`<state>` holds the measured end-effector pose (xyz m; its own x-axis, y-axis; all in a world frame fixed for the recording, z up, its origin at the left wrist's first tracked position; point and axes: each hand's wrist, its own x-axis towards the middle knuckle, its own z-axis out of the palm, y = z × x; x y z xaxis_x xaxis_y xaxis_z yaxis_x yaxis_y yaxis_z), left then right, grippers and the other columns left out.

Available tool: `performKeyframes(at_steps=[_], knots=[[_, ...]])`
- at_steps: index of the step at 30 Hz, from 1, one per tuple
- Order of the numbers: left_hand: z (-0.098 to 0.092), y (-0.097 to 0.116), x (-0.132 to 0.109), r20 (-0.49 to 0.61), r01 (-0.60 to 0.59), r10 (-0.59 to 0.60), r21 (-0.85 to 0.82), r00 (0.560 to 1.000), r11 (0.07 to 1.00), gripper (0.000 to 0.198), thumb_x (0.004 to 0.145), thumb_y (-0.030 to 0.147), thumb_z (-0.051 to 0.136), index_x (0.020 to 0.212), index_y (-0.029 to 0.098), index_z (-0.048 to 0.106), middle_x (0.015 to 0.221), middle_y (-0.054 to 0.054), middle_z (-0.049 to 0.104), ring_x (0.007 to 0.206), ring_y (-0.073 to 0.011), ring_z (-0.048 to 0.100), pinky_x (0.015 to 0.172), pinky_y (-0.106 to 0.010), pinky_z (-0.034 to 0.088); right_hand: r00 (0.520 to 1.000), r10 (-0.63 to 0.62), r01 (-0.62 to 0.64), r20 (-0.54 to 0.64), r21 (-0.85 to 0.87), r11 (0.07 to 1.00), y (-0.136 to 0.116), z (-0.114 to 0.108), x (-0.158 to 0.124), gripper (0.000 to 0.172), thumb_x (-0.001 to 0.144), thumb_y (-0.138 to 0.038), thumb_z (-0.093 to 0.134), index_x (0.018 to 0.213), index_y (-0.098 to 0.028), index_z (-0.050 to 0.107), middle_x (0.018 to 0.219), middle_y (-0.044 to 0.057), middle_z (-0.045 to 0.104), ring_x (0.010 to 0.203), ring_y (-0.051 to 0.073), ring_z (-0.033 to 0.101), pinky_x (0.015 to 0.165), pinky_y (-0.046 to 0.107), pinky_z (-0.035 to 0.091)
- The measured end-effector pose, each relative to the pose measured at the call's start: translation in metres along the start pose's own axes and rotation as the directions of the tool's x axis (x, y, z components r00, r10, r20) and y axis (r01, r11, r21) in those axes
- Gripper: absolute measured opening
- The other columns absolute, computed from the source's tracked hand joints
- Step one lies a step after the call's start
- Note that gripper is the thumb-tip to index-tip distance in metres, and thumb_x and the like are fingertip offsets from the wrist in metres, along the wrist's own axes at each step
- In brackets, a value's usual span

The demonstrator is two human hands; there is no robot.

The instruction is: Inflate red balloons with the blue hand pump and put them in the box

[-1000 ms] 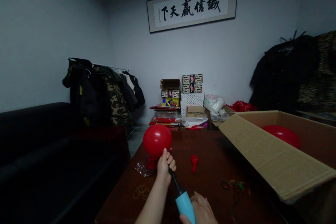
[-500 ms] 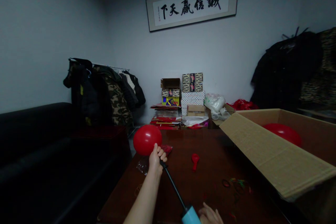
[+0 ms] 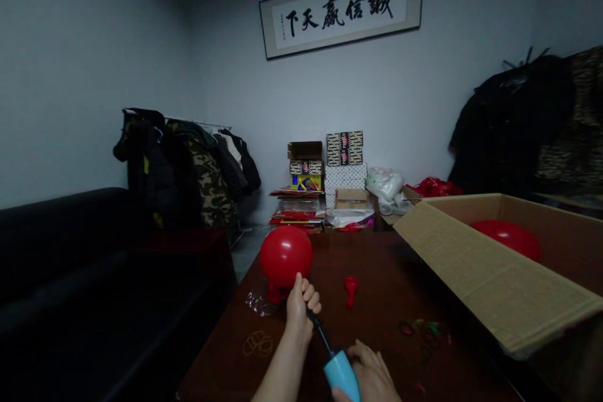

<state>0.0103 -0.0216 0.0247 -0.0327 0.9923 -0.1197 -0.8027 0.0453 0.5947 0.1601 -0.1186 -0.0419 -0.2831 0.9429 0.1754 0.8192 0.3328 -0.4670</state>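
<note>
A round, inflated red balloon sits above my left hand. The fingers of that hand are wrapped around its neck, where it meets the black nozzle end of a hand balloon pump. A short length of dark rod shows between the nozzle end and the pump's light blue barrel. My right hand grips that barrel from the right, partly cut off by the bottom edge. To the right on the brown table lies an uninflated red balloon.
A cardboard box with an inflated red balloon inside stands at the right. Yellowish rubber bands and a clear plastic bag lie at left. Small coloured bands are scattered at right. A black sofa flanks the table.
The pump's barrel has slid up toward my left hand, so less rod shows. My left hand and the balloon have moved right, and the rubber bands now show clearly.
</note>
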Motion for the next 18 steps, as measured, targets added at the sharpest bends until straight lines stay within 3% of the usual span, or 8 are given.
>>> performKeyframes(at_steps=[6, 18], knots=[[0.003, -0.015, -0.010, 0.011, 0.046, -0.047, 0.096, 0.999, 0.994, 0.053, 0.067, 0.058, 0.069, 0.060, 0.021, 0.030, 0.043, 0.011, 0.027, 0.032, -0.0034, 0.022, 0.036, -0.019, 0.010, 0.999, -0.021, 0.021, -0.035, 0.015, 1.000, -0.012, -0.004, 0.013, 0.046, 0.083, -0.050, 0.045, 0.105, -0.015, 0.066, 0.126, 0.017, 0.056, 0.127, 0.034, 0.041, 0.107, 0.052, 0.025], [-0.006, -0.009, -0.005, -0.055, -0.024, 0.031, 0.119, 0.998, 0.993, 0.054, 0.066, 0.062, 0.067, 0.060, 0.022, 0.030, 0.042, 0.011, 0.025, 0.031, -0.0036, 0.020, 0.035, -0.020, 0.008, 0.999, 0.037, -0.036, 0.023, -0.026, 0.999, 0.002, 0.021, 0.003, 0.038, 0.076, -0.042, 0.057, 0.103, -0.017, 0.066, 0.116, 0.013, 0.063, 0.125, 0.034, 0.045, 0.105, 0.053, 0.030]])
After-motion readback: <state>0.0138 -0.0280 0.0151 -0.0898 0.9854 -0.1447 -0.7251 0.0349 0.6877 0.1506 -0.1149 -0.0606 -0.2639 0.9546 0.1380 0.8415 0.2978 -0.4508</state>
